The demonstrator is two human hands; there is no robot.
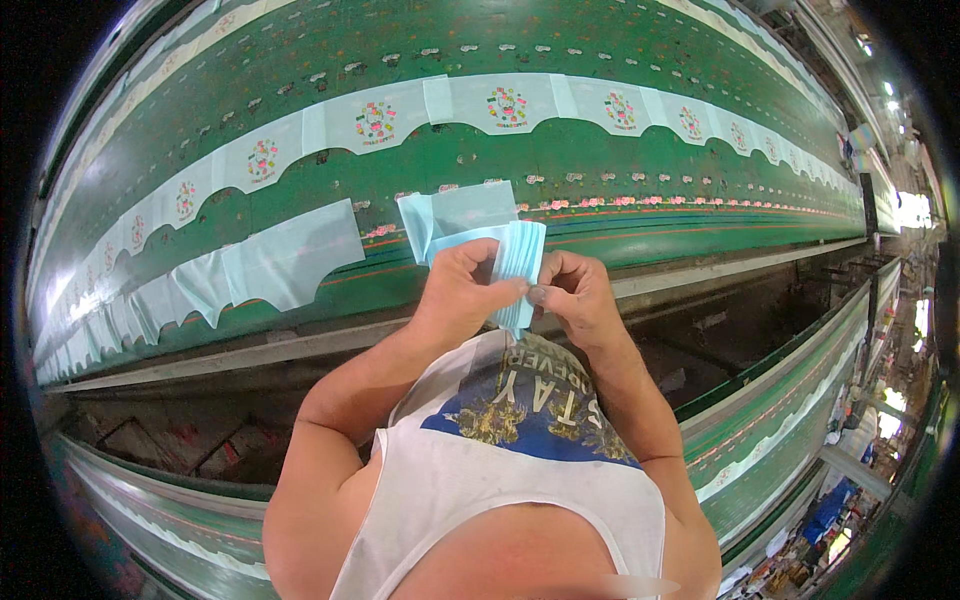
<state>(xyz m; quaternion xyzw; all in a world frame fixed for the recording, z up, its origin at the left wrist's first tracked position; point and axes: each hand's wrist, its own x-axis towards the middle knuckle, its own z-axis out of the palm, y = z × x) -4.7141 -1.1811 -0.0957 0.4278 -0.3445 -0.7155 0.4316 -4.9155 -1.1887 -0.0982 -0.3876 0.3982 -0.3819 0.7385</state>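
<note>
A folded stack of light blue fabric pieces [516, 255] is held up in front of my chest. My left hand [458, 295] grips its left side, with the thumb across the near face. At the lower right edge, my right hand [574, 292] pinches the layers between thumb and fingertips. Just beyond the stack, a single light blue fabric piece [475, 207] lies on the green table [420, 165], partly covered by the stack and my left hand. To the left, a row of unprinted light blue pieces [285, 258] overlaps along the near edge.
Farther across the table runs a curved row of printed fabric pieces [508, 103], each with a colourful cartoon motif. Pink printed marks [660, 201] line the near right surface. A metal rail [700, 273] edges the table. Another green table [780, 440] stands behind me on the right.
</note>
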